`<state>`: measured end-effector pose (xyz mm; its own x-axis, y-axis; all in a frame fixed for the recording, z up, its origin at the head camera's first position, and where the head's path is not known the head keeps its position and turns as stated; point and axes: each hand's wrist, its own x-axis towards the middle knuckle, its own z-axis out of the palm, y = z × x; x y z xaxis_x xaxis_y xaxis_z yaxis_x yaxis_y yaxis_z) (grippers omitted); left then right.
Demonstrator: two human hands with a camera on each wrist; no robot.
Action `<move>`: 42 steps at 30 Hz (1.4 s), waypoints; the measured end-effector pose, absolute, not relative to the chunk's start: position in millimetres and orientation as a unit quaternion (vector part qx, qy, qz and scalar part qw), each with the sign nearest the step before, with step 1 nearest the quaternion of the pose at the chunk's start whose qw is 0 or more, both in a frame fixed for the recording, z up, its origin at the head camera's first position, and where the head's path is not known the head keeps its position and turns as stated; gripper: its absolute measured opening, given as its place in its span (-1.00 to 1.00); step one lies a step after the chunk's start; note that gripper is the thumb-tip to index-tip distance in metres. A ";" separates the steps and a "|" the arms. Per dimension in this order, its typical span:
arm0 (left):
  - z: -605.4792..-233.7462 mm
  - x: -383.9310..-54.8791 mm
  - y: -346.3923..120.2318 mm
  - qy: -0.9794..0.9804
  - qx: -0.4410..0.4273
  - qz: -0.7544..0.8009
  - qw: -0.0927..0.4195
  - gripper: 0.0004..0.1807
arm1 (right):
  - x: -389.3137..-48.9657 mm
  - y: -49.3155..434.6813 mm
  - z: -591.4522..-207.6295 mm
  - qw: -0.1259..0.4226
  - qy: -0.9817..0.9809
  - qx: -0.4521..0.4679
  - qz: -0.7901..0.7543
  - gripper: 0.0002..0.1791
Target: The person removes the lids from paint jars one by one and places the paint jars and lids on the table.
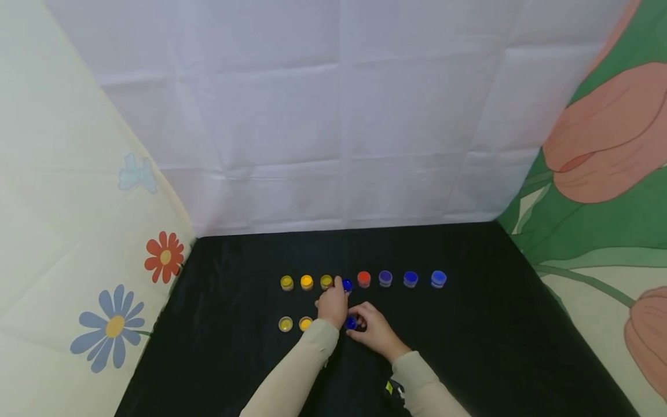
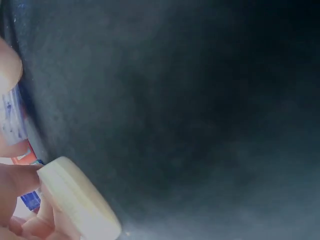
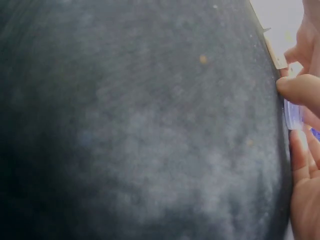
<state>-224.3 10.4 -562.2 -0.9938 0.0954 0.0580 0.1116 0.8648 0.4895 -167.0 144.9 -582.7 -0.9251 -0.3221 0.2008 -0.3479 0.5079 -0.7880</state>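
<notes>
Centre frame | My left hand (image 1: 332, 304) pinches the upper blue pot (image 1: 348, 285), my right hand (image 1: 379, 332) the lower blue pot (image 1: 351, 323) | Best kept level, clear of the red pot (image 1: 363, 280).

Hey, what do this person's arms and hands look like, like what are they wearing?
The left sleeve and right sleeve are long and pale cream, each ending at the wrist in a slightly greyer cuff. The left hand and right hand show no gloves.
</notes>
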 end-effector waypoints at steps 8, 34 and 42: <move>-555.4 -229.5 14.0 -0.966 -0.014 -0.256 -0.025 -0.60 | -165.2 144.6 -582.2 -0.005 -0.874 0.189 0.448 -0.64; -560.9 -231.1 4.9 -0.971 -0.050 -0.234 -0.012 -0.64 | -162.2 139.1 -584.6 0.025 -0.871 0.198 0.448 -0.62; -557.4 -226.6 -8.5 -0.964 -0.120 -0.236 0.003 -0.83 | -163.4 144.6 -577.8 0.004 -0.872 0.206 0.445 -0.58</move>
